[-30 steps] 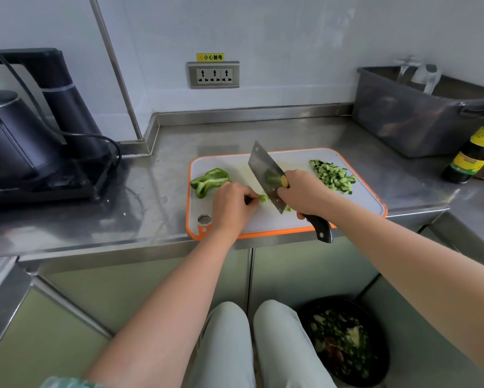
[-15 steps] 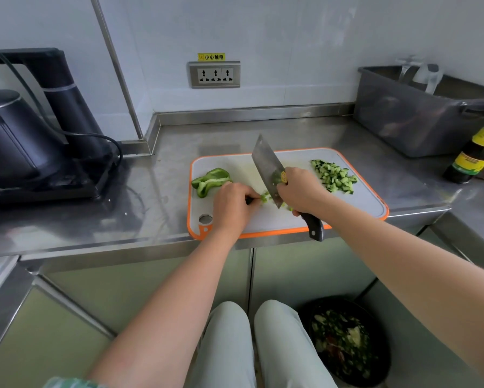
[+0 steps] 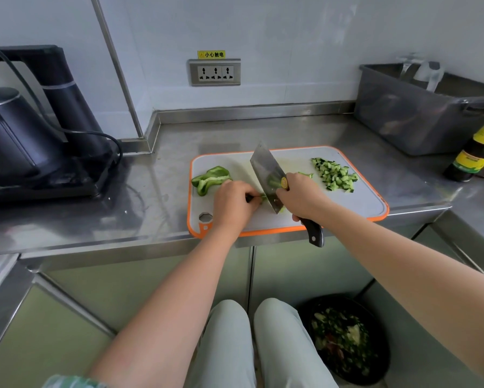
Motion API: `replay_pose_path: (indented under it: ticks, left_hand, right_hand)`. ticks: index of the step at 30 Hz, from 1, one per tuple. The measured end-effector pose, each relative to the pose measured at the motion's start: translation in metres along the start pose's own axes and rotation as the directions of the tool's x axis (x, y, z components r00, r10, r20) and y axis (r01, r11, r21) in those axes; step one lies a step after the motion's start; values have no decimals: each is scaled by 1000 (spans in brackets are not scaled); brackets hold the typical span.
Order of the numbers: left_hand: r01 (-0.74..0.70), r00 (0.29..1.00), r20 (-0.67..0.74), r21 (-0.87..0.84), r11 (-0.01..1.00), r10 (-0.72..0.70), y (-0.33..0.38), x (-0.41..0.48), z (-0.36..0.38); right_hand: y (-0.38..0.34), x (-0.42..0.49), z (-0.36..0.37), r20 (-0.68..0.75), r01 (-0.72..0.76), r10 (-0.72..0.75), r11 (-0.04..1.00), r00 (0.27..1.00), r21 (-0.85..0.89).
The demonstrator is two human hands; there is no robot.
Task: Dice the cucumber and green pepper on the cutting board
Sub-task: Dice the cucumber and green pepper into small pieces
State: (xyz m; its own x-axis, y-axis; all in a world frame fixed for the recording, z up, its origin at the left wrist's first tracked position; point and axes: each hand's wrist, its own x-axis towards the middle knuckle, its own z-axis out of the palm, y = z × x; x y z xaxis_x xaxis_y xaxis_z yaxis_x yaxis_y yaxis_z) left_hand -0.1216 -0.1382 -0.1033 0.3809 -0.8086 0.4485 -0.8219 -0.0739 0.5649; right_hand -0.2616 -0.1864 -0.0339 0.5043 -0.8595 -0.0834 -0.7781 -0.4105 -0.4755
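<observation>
A white cutting board (image 3: 361,200) with an orange rim lies on the steel counter. Diced cucumber (image 3: 334,175) is piled at its far right. A large piece of green pepper (image 3: 211,179) lies at its left end. My right hand (image 3: 299,196) grips a cleaver (image 3: 267,172) by the handle, blade down on the board. My left hand (image 3: 233,204) holds down a green pepper strip (image 3: 260,198) with curled fingers, right against the blade's left face. Most of that strip is hidden under my fingers.
A black kettle (image 3: 14,138) on its base with a cable stands at the left. A grey tub (image 3: 419,119) and a dark bottle (image 3: 478,149) stand at the right. A wall socket (image 3: 215,71) is behind. A bin with scraps (image 3: 344,340) sits on the floor.
The cleaver has kept chopping up and down on the pepper strip. Both hands stay in nearly the same place on the board.
</observation>
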Motion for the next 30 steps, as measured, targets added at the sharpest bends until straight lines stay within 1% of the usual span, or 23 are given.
replay_pose_path:
  ticks: [2,4,9,11,14,18,20,23,26,30]
  left_hand:
    - [17,1000,-1,-9,1000,-17,0,0,-1]
    - [31,1000,-1,4,999,-31,1,0,-1]
    - [4,1000,17,19,1000,-4,0,0,-1]
    - [8,1000,21,36,999,-9,0,-1,-2]
    - [12,1000,24,35,999,-13,0,0,-1]
    - [14,1000,3,-8,1000,-14,1,-1,-1]
    - [38,999,-4,-46,998,-39,1,-1,0]
    - [71,997,-6,-59,996,-71,1,-1,0]
    - [59,998,7,-55,997,-59,3,-2,-2]
    - [65,998,11,-37,997,-64,4,-3,-4]
  right_hand:
    - [0,-2,-5,-3,0,0,1000,1000,10]
    - [-4,-3,-12,31,1,-1,1000,1000,-1]
    - [-16,-4,-15,145,4,14,993,989,-118]
    - [-18,-3,-11,138,4,14,992,990,-127]
    - [-18,-1,-2,70,9,-1,994,998,-106]
    - [-12,3,2,-5,3,-3,999,1000,-32]
    - [-9,3,-5,-25,7,-7,1000,1000,-9]
    - [-12,-2,-14,48,14,-11,999,999,-49]
    - [-14,-6,-13,116,25,-11,993,993,-118]
    - [-13,-4,-2,96,47,-35,991,995,-126]
